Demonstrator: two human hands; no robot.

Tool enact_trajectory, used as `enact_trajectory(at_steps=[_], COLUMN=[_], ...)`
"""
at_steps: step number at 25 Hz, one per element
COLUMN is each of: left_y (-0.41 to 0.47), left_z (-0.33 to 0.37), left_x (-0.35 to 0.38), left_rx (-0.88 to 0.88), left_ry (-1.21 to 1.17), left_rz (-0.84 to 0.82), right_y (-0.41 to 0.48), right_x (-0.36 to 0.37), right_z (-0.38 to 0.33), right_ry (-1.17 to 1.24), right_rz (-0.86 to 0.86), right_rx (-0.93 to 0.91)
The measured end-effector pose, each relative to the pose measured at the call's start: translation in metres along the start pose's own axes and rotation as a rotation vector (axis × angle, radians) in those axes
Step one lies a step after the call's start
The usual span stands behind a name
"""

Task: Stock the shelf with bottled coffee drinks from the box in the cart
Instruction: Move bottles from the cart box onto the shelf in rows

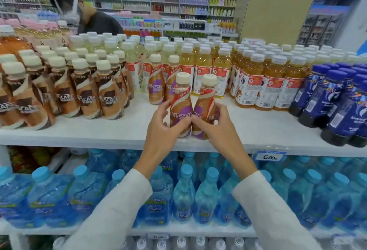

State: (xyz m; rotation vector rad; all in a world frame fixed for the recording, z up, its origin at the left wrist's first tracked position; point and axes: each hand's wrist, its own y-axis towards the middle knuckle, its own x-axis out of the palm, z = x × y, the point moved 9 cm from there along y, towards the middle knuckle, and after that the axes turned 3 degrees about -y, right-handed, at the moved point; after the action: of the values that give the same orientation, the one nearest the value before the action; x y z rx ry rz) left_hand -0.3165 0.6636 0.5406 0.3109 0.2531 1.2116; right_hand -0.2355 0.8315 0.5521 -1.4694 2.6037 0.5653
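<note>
Two Nescafe coffee bottles with cream caps and purple-and-red labels stand side by side near the front edge of the white shelf (pixel 258 128). My left hand (pixel 164 128) grips the left bottle (pixel 181 98) around its lower body. My right hand (pixel 220 128) grips the right bottle (pixel 206 98) the same way. Behind them, two more purple-label coffee bottles (pixel 156 83) stand further back on the shelf. The box and the cart are out of view.
Brown-label Nescafe bottles (pixel 83 94) fill the shelf to the left, amber tea bottles (pixel 264 83) and dark blue bottles (pixel 337 102) to the right. Blue water bottles (pixel 184 190) fill the shelf below. A price tag (pixel 270 157) hangs on the edge. A person (pixel 89 17) stands beyond the shelf.
</note>
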Motion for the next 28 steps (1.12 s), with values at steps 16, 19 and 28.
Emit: enact_trajectory(at_steps=[16, 19, 28], left_y=[-0.004, -0.008, -0.008], left_z=[-0.003, 0.003, 0.005], left_x=[-0.013, -0.015, -0.009], left_rx=[-0.024, -0.014, -0.041], left_ry=[0.174, 0.189, 0.266], left_rz=[0.053, 0.091, 0.151], right_y=[-0.013, -0.019, -0.02], right_x=[-0.009, -0.01, -0.01], right_z=[0.013, 0.009, 0.014], right_ry=[-0.085, -0.121, -0.232], right_rz=[-0.052, 0.102, 0.234], right_rx=[-0.002, -0.048, -0.007])
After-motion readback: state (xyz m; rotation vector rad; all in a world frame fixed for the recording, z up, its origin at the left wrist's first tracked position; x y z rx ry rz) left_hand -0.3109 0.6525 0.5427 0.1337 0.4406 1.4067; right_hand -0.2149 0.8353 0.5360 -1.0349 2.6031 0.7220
